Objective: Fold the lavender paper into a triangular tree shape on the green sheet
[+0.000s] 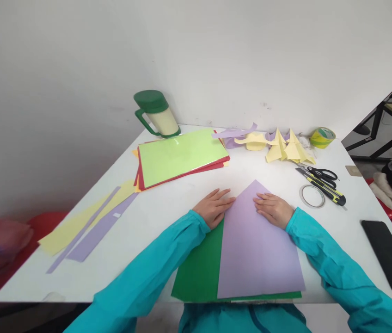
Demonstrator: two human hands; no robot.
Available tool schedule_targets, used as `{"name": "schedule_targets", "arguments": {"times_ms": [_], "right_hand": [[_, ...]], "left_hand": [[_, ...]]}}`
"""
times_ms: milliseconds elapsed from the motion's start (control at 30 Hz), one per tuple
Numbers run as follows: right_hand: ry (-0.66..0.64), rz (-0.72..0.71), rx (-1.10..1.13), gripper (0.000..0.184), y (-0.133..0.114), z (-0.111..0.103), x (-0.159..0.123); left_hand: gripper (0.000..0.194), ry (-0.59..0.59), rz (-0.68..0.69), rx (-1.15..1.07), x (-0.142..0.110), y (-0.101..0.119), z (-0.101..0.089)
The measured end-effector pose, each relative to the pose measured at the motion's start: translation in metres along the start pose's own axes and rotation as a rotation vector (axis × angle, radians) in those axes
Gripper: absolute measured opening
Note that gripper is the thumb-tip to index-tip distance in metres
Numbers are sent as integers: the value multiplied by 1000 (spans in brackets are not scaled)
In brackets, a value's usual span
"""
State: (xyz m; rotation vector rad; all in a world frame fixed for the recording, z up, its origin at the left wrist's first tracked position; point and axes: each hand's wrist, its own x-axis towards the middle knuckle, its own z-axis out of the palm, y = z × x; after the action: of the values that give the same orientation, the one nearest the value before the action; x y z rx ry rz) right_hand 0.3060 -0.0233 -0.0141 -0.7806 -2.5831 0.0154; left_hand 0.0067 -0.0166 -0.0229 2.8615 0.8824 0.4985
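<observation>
1. Head view — lilac sheet [258,254] flat at the near edge of the counter [147,222], pointed end on the far side. Laid over a green sheet [198,273], with green showing down the left and as a thin strip along the near edge.
2. Handling, judged by eye: light, thin, fairly stiff for paper. Likely to slide easily over the green sheet; likely to crease under a hard pinch or sag if lifted by one corner.
3. Where to take hold: best by the slanted edges near the point, or by the near right corner, jutting slightly past the green. Flat finger pressure preferable to squeezing.
4. Left grip [216,206]: released, palm down, fingers extended and slightly parted. Fingertips at the left slanted edge of the lilac sheet; nothing clasped. Pressure — cannot tell.
5. Right grip [274,209]: likewise unclenched, palm down, fingers nearly straight across the lilac face below the point. Nothing pinched.
6. Right of the right grip, not touched: tape ring [301,195], utility knife [338,199], scissors [317,172].
</observation>
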Motion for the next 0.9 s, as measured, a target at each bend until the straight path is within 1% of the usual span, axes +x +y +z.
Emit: {"name": "schedule_targets", "arguments": {"times_ms": [100,233,333,500,567,633,733,800,833,900], "right_hand": [[0,-1,-8,24,0,1,0],[25,-17,-4,24,0,0,1],[29,-17,2,25,0,0,1],[7,-12,10,26,1,3,0],[8,-15,15,26,1,4,0],[10,-10,22,26,1,4,0],[8,-5,28,26,0,3,0],[14,-11,27,26,-1,3,1],[21,-15,24,25,-1,2,2],[39,-23,17,25,-2,2,2]], "left_hand": [[44,0,-12,0,-3,3,-8],[43,-6,2,8,-4,8,-15],[42,-16,12,6,-6,11,-17],[43,-32,-8,-12,-18,11,-18],[42,-25,-4,-23,-21,10,-19],[35,11,28,-43,-21,7,-21],[29,124,69,-77,-9,0,-26],[33,194,39,-72,7,-7,-29],[33,209,48,-67,16,-10,-29],[32,153,84,-67,35,-16,-24]]}}
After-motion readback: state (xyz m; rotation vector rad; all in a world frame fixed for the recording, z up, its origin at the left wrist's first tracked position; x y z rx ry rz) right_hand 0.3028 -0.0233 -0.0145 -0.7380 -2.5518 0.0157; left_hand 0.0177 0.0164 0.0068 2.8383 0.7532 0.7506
